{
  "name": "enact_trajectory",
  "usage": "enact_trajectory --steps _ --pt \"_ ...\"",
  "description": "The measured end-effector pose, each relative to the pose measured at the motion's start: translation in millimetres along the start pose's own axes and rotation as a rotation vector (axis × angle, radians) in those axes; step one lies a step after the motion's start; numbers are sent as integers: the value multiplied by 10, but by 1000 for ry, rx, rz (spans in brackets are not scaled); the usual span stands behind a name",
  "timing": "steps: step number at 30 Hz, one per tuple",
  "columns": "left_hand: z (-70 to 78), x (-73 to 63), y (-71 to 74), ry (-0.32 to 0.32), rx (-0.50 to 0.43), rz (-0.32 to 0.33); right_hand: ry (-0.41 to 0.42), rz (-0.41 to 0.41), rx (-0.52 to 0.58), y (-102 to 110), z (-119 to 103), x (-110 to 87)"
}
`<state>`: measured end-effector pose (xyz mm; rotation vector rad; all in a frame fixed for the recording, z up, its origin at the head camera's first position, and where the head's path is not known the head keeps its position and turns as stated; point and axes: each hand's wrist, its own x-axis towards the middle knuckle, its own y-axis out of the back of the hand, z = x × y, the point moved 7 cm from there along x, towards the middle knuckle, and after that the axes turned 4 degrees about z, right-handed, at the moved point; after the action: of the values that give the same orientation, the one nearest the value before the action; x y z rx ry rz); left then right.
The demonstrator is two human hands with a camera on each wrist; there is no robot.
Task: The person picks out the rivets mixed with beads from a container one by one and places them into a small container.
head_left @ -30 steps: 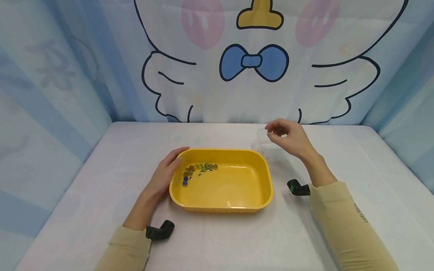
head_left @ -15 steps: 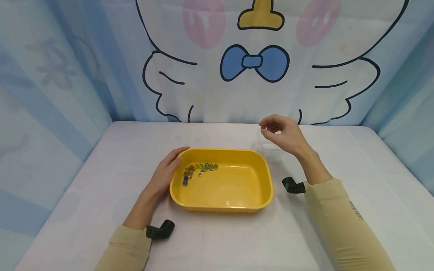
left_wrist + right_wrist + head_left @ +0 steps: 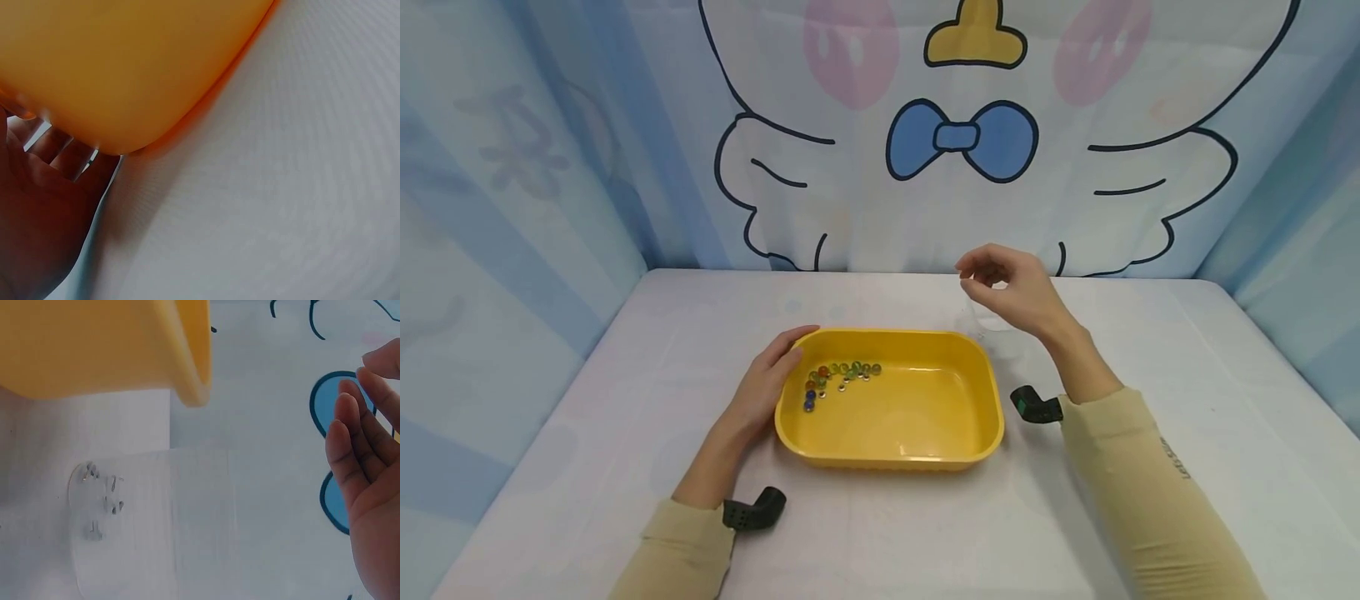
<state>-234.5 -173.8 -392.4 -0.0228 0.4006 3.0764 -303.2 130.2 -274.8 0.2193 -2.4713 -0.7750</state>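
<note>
In the head view a yellow tray [image 3: 917, 417] sits mid-table, with colored glass marbles [image 3: 857, 369] and small silvery beads [image 3: 842, 387] gathered at its upper left. My left hand [image 3: 762, 392] grips the tray's left end, thumb at the rim and fingers along the outside. Beyond the tray's far right corner stands a clear container [image 3: 150, 525] with small shiny bits at its bottom. Raised above it, my right hand [image 3: 1011, 287] has thumb and index fingertips drawn together. I cannot tell whether something tiny is between them.
White cloth covers the table [image 3: 880, 533]. A printed curtain [image 3: 955, 217] hangs along the back edge, with more cloth at both sides. Each wrist carries a black camera mount, the right one [image 3: 1036, 406] beside the tray's right end.
My right hand has risen from the clear container and shifted left toward the tray, thumb and index fingertips kept close together. The left hand, tray and marbles stay put.
</note>
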Motion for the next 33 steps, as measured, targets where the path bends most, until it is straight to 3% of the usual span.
enact_trajectory --steps 13,33 --pt "-11 -5 16 -10 -4 0 66 -38 96 -205 -224 89" --pt "-4 4 11 -15 -13 -5 133 -123 138 -639 -381 115"
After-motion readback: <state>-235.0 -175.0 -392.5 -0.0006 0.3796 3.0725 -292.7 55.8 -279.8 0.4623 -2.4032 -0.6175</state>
